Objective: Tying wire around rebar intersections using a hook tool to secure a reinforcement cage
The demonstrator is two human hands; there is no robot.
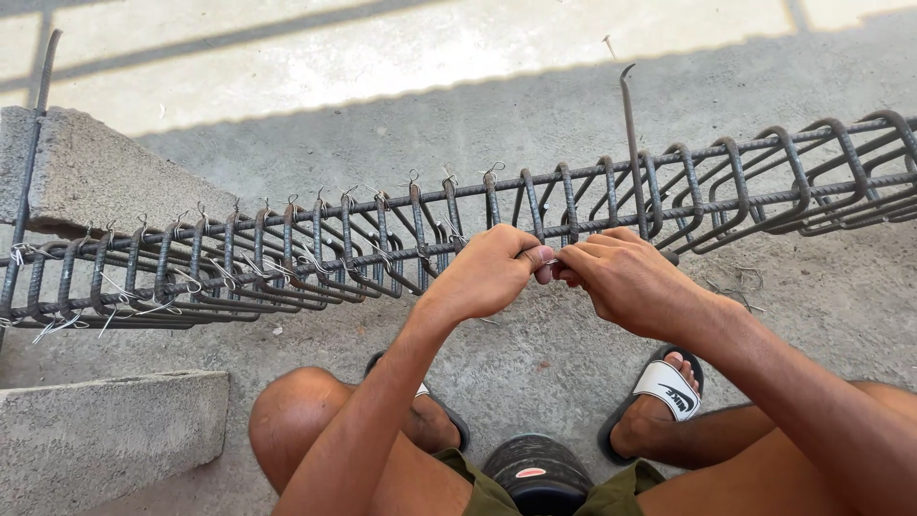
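Both hands meet at the near bar of a long steel rebar cage [382,250] resting on concrete blocks. Left hand [492,270] and right hand [626,277] curl closed, fingertips pinching thin wire [551,262] between them.

Bare arms, no sleeves or gloves. Olive green shorts [487,492] at 6 o'clock, black slide sandals [666,387] with a white strap around 5 o'clock.

Rebar cage [287,253] ends beyond frame
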